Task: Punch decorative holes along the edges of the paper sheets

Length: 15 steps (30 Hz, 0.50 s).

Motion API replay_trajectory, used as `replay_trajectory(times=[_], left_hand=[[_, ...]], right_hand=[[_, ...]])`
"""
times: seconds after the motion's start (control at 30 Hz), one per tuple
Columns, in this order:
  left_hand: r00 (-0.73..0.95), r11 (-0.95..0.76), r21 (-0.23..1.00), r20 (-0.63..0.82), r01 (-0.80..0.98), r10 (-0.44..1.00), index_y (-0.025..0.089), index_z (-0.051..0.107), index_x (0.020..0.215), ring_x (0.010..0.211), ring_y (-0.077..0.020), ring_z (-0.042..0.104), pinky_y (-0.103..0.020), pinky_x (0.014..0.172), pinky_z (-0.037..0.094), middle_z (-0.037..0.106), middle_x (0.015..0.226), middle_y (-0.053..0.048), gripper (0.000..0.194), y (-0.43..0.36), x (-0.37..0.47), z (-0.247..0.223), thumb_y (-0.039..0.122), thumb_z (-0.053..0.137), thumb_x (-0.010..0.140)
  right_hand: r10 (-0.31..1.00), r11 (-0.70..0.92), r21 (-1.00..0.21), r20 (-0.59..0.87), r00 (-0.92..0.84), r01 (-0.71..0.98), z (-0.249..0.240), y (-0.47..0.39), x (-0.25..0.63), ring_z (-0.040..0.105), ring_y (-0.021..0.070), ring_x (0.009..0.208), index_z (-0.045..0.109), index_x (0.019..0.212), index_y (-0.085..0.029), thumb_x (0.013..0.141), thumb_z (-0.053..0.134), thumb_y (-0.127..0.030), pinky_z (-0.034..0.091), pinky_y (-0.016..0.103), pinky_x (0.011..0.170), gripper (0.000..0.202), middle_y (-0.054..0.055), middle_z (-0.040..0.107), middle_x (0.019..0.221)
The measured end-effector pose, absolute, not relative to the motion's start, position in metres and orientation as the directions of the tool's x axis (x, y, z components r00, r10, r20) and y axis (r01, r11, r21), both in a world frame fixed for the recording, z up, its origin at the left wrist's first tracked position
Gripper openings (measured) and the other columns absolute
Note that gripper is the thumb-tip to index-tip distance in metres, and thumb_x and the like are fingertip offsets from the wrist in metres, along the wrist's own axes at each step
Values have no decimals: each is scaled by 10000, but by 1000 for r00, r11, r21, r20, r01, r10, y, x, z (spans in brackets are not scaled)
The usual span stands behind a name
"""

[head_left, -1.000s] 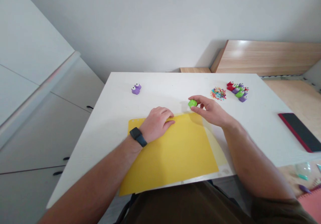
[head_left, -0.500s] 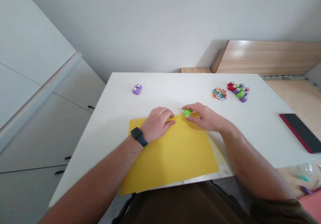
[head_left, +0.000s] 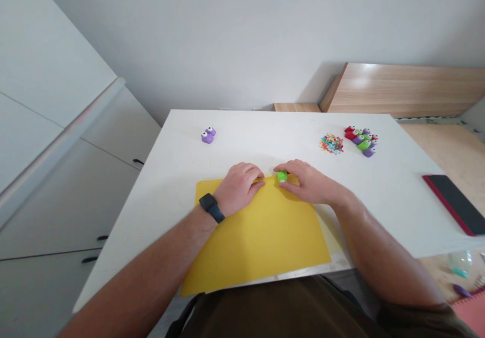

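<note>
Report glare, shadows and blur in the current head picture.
Head view: pale glare on the wooden headboard, a soft shadow on the wall beside it; head view: uneven shading across the yellow sheet; head view: the green piece in the right hand looks soft, fine detail unreadable.

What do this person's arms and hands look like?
The left hand and right hand wear no gloves. A watch with a squarish black face and dark strap circles the left wrist; a dark brown sleeve ends near the right elbow.
</note>
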<state>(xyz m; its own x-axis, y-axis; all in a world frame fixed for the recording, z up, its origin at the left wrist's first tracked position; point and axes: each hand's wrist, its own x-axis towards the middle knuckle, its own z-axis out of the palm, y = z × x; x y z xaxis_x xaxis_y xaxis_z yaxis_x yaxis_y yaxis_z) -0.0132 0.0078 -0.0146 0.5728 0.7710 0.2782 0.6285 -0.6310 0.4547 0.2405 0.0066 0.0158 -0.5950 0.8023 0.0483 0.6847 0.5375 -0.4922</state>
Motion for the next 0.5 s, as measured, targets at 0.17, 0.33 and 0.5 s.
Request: replay_trajectory(times=[0.17,0.33,0.5], left_hand=[[556,-621,484,290,617,779,195,655,953,980,-229,604,-413,916,464,690,1008,-63,109,8,-11,-15,230,556,983],[542,-607,492,286,624,790,194,661,943,975,-231,607,-416,911,466,689,999,-68,122,7,-10,-13,233,552,982],[524,-593,489,288,639,802,191,658,932,966,-232,602,-418,903,465,684,984,-67,116,7,-9,-14,227,557,977]], right_hand=[[811,526,-472,29,-584,707,18,5,239,600,292,1164,612,1312,-235,914,633,-361,448,494,1036,418,108,683,1214],[815,523,-464,26,-579,715,18,5,239,602,294,1170,622,1291,-243,894,657,-355,442,491,1036,414,105,688,1217],[816,523,-454,24,-577,721,17,6,239,604,296,1160,633,1265,-241,878,671,-353,445,491,1027,404,106,692,1202]])
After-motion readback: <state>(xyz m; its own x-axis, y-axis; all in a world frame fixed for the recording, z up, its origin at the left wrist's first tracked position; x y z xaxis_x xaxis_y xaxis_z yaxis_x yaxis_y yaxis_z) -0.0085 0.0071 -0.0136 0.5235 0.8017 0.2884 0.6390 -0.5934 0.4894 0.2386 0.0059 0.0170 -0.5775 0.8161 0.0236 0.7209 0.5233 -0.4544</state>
